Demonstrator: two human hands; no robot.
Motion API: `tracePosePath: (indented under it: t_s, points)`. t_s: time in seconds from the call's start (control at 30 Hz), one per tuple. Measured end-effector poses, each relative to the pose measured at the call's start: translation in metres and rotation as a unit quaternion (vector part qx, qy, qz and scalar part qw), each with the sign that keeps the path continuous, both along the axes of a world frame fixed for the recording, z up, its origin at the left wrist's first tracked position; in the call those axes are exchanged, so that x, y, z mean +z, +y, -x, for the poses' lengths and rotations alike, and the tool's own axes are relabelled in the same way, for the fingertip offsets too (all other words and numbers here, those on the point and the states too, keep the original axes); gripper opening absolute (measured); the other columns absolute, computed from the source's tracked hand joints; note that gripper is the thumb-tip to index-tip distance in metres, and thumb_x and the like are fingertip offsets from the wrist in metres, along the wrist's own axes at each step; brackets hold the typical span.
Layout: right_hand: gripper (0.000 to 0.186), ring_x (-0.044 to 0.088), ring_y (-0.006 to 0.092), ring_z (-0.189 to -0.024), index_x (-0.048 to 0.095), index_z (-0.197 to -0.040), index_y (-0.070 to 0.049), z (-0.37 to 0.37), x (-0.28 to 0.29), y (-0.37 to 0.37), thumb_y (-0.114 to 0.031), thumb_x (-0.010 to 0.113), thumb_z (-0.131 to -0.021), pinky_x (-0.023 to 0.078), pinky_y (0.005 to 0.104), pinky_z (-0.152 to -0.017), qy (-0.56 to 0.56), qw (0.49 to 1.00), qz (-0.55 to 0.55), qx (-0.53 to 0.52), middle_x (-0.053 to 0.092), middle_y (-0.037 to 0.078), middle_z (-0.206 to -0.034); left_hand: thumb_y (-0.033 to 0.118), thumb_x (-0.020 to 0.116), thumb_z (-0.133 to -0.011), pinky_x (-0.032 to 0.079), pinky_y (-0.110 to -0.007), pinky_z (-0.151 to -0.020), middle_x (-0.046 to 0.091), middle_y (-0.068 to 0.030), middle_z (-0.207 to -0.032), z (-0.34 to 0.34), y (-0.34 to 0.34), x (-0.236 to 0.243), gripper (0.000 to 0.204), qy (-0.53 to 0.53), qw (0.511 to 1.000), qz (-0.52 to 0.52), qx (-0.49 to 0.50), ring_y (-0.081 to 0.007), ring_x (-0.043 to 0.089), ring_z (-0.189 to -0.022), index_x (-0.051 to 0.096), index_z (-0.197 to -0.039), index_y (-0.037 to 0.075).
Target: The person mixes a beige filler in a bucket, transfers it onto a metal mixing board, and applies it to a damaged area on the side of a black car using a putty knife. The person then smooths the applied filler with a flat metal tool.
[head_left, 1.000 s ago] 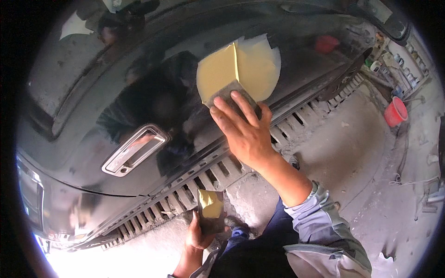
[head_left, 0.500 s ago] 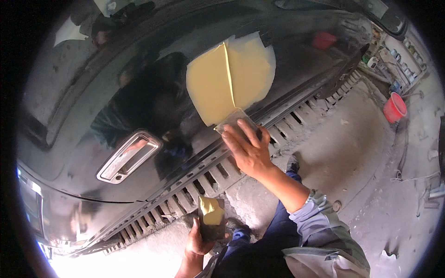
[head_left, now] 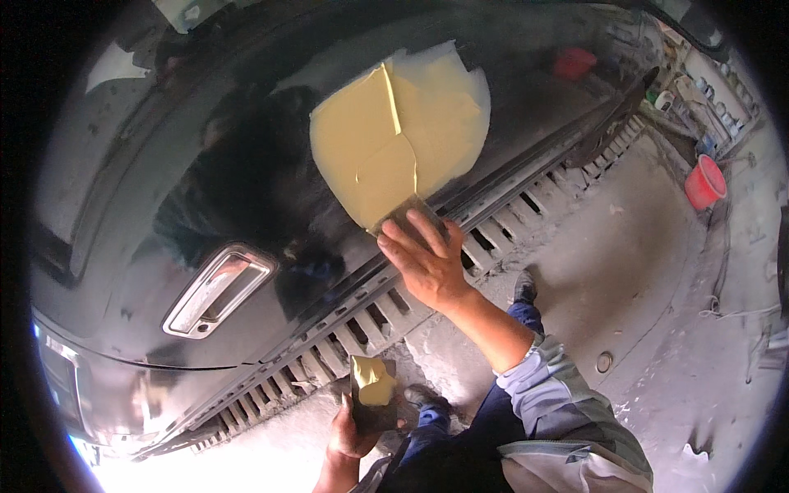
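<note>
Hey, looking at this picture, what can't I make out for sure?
All in the head view:
- Dark spreader: partly covered by the fingers of the right hand.
- Left hand: most fingers hidden behind the dark plate.
- Left forearm: cut off by the lower edge.
- Containers at far right: too small to identify.
- Floor at lower left: washed out by glare.

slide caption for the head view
Right hand holds spreader at yellow putty on dark car door; left hand holds putty-loaded plate.
</note>
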State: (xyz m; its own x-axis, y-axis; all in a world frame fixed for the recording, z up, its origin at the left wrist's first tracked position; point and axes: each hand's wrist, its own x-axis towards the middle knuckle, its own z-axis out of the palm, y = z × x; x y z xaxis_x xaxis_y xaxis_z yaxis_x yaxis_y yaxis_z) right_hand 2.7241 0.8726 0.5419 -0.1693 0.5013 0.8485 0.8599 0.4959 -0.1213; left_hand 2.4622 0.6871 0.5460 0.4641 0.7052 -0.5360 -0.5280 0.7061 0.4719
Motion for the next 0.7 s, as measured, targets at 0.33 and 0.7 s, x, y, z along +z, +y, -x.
tracePosePath:
  t_s: [0.33, 0.7]
  points:
    - [0.053, 0.034, 0.0238, -0.140, 0.051, -0.138, -0.020, -0.033, 0.004, -0.013, -0.009, 0.060, -0.088, 0.024, 0.0553, -0.101, 0.028, 0.998, 0.031, -0.053, 0.051, -0.002, -0.145, 0.064, 0.056, -0.087, 0.053, -0.055, -0.082, 0.053, -0.0141, -0.133, -0.002, 0.005, 0.003, 0.079, 0.002, 1.000, -0.012, -0.010, -0.0342, 0.055, -0.118, 0.039, -0.144, 0.012]
    - [0.054, 0.032, 0.0265, -0.141, 0.052, -0.136, -0.019, -0.025, -0.035, 0.004, -0.008, 0.062, -0.084, 0.029, 0.0572, -0.099, 0.033, 0.998, 0.050, -0.023, 0.045, -0.002, -0.148, 0.062, 0.054, -0.089, 0.053, -0.056, -0.078, 0.057, -0.0134, -0.127, -0.026, 0.021, 0.030, 0.073, -0.047, 0.998, -0.036, -0.001, -0.0346, 0.057, -0.113, 0.043, -0.140, 0.012]
